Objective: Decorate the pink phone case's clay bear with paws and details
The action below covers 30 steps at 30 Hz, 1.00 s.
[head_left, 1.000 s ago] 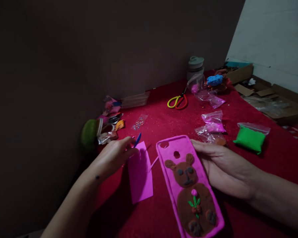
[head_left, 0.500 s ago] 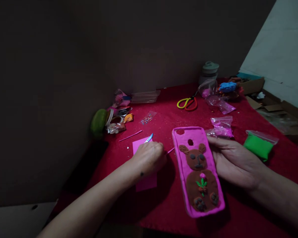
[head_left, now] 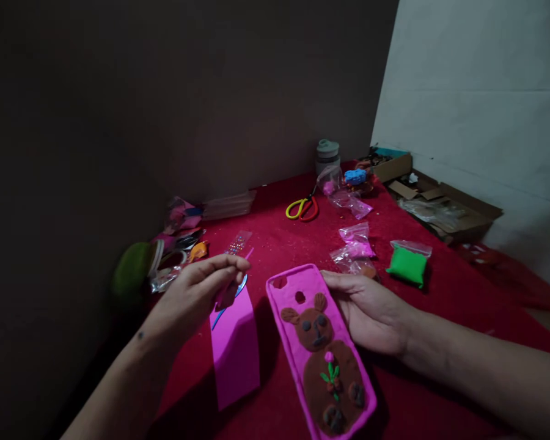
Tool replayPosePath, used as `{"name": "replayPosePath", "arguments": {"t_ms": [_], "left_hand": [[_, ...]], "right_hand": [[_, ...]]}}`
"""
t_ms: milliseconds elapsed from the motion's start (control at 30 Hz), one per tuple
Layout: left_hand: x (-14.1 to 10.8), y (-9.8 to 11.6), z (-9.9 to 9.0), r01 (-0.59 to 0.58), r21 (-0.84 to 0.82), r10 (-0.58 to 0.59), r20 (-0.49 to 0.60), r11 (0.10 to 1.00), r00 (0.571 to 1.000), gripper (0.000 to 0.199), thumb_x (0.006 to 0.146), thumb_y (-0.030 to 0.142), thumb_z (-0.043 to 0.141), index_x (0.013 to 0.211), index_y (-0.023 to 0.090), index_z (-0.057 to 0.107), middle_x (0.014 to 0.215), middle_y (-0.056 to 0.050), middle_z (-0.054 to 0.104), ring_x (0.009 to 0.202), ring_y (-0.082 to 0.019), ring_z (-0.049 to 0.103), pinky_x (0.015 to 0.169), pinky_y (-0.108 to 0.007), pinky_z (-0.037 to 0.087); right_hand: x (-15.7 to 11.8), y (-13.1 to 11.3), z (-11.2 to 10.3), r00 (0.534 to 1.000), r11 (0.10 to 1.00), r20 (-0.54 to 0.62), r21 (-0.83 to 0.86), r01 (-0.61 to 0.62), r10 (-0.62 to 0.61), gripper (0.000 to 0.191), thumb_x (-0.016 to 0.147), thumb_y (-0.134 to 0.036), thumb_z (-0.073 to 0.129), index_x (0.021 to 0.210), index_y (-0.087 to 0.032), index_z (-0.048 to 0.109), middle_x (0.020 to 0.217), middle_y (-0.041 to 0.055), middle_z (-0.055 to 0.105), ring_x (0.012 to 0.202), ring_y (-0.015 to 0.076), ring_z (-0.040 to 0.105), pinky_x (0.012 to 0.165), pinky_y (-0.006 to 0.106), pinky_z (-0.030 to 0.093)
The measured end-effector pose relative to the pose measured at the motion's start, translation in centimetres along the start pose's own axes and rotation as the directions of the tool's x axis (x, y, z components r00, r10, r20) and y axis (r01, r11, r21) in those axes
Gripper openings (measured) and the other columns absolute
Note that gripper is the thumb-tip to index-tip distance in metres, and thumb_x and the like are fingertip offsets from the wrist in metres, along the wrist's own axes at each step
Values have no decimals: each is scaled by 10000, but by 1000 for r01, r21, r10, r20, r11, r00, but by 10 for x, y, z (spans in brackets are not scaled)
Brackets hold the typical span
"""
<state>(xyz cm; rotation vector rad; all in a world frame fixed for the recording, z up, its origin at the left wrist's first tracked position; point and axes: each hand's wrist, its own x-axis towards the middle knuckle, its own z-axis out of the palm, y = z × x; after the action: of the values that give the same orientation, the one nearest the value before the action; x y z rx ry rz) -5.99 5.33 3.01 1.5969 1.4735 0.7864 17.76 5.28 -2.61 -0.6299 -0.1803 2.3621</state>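
Observation:
My right hand (head_left: 371, 311) holds a pink phone case (head_left: 297, 360) by its upper right edge, tilted above the table. Brown clay forms a bear on it, with grey eyes, nose and paw pads, and a pink flower with green leaves on the belly. My left hand (head_left: 206, 287) is closed in a pinch on a thin pink stick (head_left: 249, 253), whose tip shows past the fingers. Below that hand a pink card (head_left: 236, 360) lies on the red cloth, with a slim blue tool (head_left: 218, 319) on it, partly hidden by the fingers.
Scissors (head_left: 302, 209) with yellow and red handles lie at the back. A bag of green clay (head_left: 407, 266) and pink clay bags (head_left: 355, 244) sit on the right. A bottle (head_left: 327, 156) and cardboard boxes (head_left: 458, 208) stand behind. Assorted packets (head_left: 197, 250) lie at left.
My left hand has moved left and up, away from the case, uncovering more of the pink card. The case, still in my right hand, sits lower and further left as the view has turned right.

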Motion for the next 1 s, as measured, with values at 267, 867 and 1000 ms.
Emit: {"name": "replayPosePath", "arguments": {"t_ms": [267,867,1000], "left_hand": [[-23,37,-8,-277,-238,234,-194,931,953,151,820,187,654,884,287,747,590,19,608,507,-103,539,424,-201,427],[18,18,35,-66,-421,170,215,905,962,132,849,236,658,752,186,582,516,49,553,440,-64,476,429,-160,387],[22,16,31,-50,-445,176,247,894,953,108,853,238,652,767,177,624,525,36,569,437,-64,486,420,-159,392]], "right_hand": [[-2,8,-6,995,997,102,-70,17,-10,197,917,-96,474,786,-97,621,728,71,688,640,130,665,760,280,539],[-7,16,-5,997,969,-15,-237,74,-80,211,786,-110,645,614,-129,525,590,-16,554,560,83,523,666,234,463],[-5,16,-6,997,962,-25,-264,64,-73,241,742,-176,720,620,-134,517,591,-19,551,568,87,514,652,240,438]]}}
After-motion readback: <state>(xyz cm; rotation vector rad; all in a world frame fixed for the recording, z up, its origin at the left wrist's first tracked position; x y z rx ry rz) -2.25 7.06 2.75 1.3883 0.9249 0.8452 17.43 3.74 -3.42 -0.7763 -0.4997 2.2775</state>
